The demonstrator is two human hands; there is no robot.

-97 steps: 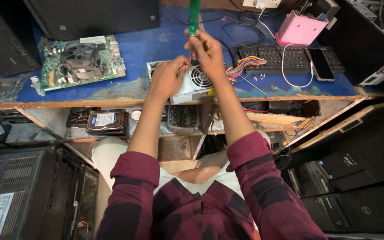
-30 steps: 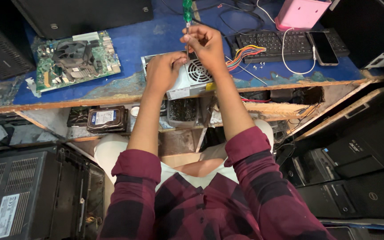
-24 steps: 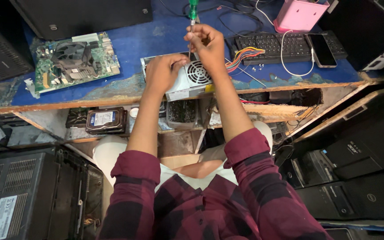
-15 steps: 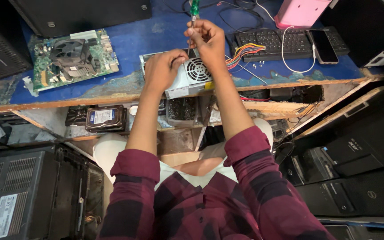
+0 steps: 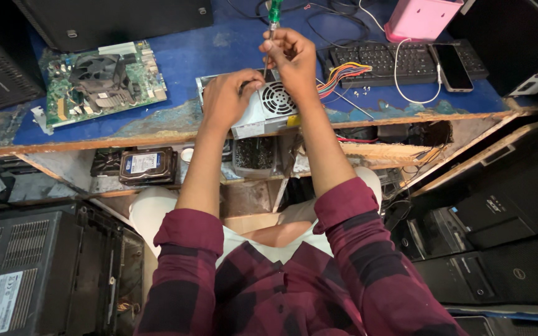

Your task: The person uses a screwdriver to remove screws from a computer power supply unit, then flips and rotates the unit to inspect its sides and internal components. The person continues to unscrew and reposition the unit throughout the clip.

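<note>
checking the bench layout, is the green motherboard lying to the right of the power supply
No, the green motherboard lies left of the power supply, on the blue table.

This is a computer repair workshop; a worn blue workbench with a chipped wooden edge carries a bare green motherboard with its cooling fan, a grey power supply unit with a round fan grille and a bundle of coloured wires, a black keyboard, a smartphone and a pink box; loose screws lie on the bench; a shelf beneath holds a hard drive and a tray of small parts; black desktop tower cases stand and lie stacked on the floor to both sides, and more sit at the back of the bench.
</note>
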